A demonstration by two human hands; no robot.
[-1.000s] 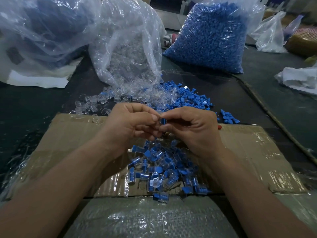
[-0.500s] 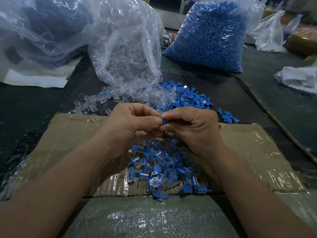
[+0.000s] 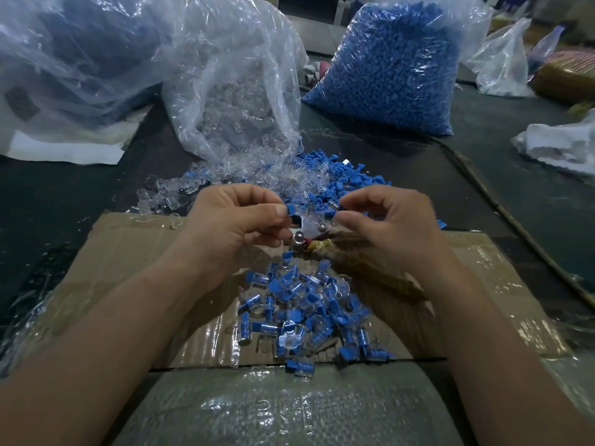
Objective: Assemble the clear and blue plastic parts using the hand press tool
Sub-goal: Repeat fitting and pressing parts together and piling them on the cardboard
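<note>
Head view: we pinch a blue part (image 3: 291, 209) between the thumb and forefinger of our left hand (image 3: 238, 226), held up over the far edge of the cardboard (image 3: 128, 252). Just across a small gap, our right hand (image 3: 389, 226) has its fingers curled, with thumb and forefinger drawn close. It is blurred, so we cannot tell whether it grips anything.

Below that gap shows the metal head of the hand press tool (image 3: 301, 241) (shiny, with a couple of round studs). Its brown handles run toward the lower right, beneath our right wrist.

Nearer to us on the cardboard lies a heap of assembled pieces (image 3: 299, 317), blue set inside clear.

Beyond the hands, loose clear parts (image 3: 257, 175) and loose blue parts (image 3: 347, 185) spread over the dark table (image 3: 64, 194). The clear ones are on the left, the blue ones on the right, and the two heaps meet in the middle.

Behind them the bag of clear parts (image 3: 238, 91) slumps with its mouth toward the clear heap. The bag of blue parts (image 3: 392, 66) stands to its right, apart from it.
</note>
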